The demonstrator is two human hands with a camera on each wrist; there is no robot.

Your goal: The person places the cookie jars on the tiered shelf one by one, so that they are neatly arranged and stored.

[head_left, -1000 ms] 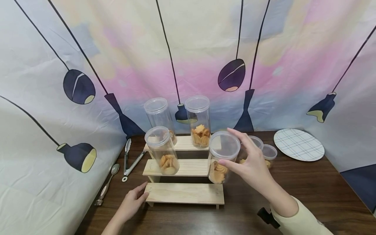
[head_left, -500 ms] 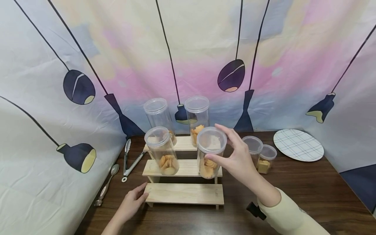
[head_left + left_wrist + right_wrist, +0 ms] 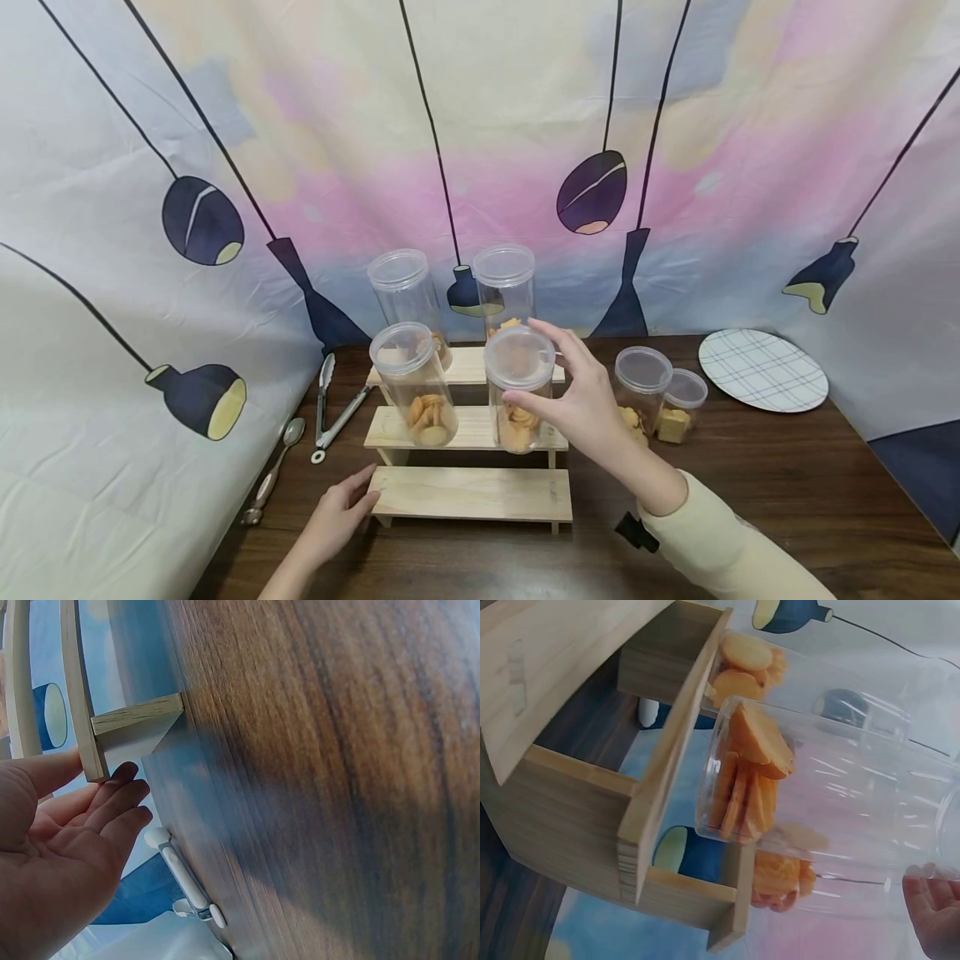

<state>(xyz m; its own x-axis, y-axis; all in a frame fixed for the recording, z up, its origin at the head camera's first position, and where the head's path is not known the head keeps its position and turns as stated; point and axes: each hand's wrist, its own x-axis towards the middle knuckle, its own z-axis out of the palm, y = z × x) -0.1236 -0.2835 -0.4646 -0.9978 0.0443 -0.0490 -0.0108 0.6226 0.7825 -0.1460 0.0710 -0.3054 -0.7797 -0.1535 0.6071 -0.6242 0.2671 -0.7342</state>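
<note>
In the head view my right hand (image 3: 585, 404) holds a clear lidded jar of cookies (image 3: 517, 421) near its top, thumb on the near side. The jar is over the right part of the middle step (image 3: 465, 427) of a three-step wooden rack. The right wrist view shows a small gap between this jar's base (image 3: 705, 776) and the step. My left hand (image 3: 336, 515) pinches the left end of the bottom step (image 3: 472, 493); the left wrist view shows thumb and fingers on either side of the board (image 3: 79, 697). Another cookie jar (image 3: 416, 387) stands on the middle step's left.
Two tall jars stand on the top step, a left jar (image 3: 405, 292) and a right jar (image 3: 508, 292). Right of the rack are two shorter jars, a larger jar (image 3: 643, 375) and a smaller jar (image 3: 678, 412). A plate (image 3: 763, 369), tongs (image 3: 341, 425) and a spoon (image 3: 275, 475) lie around.
My right hand has carried the jar leftward, from the rack's right end to over the middle step. The shorter jars behind it have come into fuller view. My left hand has stayed put.
</note>
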